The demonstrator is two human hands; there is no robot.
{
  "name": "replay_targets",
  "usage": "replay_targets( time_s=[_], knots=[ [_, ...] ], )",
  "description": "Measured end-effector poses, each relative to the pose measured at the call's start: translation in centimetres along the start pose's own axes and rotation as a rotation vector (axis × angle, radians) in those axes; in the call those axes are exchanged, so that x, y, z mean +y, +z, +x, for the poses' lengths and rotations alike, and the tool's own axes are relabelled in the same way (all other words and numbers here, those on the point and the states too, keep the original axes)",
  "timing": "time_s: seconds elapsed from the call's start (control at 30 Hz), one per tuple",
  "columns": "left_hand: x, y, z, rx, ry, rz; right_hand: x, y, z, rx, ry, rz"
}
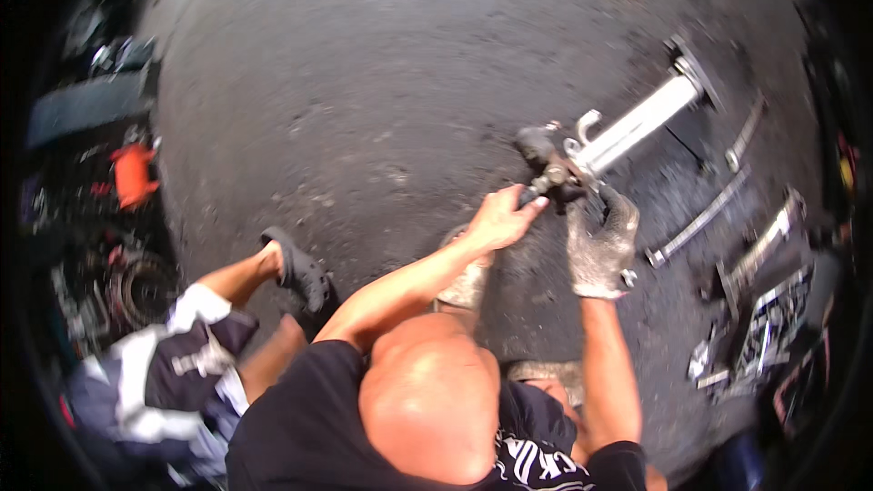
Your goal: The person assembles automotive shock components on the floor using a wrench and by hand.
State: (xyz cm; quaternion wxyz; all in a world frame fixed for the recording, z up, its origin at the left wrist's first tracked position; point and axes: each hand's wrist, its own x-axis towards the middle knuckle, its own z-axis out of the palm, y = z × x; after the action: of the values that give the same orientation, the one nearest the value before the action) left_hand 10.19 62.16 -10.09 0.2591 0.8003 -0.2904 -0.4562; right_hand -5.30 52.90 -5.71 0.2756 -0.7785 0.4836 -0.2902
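A silver metal tube [637, 127] with a flange at its far end lies slantwise on the dark ground, ahead and to the right. Its near end carries a rusty, dark fitting and a small curved pipe [589, 125]. My right hand [602, 241], in a dirty light work glove, is closed at this near end, its fingertips partly hidden. Bare, my left hand [500, 218] pinches a short piece [546, 182], dark near the fingers and metallic farther out, against the fitting. Blur hides its exact kind. A dark rounded lump [535, 143] sits just beyond.
Two hoses [700, 218] with metal ends lie to the right, near a flanged pipe [759, 250] and a pile of metal parts [773, 318]. At left, another person's leg in a grey clog [300, 273] reaches close. Cluttered parts and an orange object [135, 175] line the left edge.
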Motion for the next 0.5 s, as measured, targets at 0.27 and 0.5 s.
replay_targets(
  time_s=[0.27, 0.5],
  knots=[
    [0.4, 5.9, -3.2, -0.601, -0.195, -0.495, 6.2, -3.6, -2.7, -0.199, 0.541, 0.107],
    [5.6, 1.2, -1.0, -0.953, 0.26, 0.422, 6.8, -6.2, -2.8, -0.231, 0.501, 0.024]
  ],
)
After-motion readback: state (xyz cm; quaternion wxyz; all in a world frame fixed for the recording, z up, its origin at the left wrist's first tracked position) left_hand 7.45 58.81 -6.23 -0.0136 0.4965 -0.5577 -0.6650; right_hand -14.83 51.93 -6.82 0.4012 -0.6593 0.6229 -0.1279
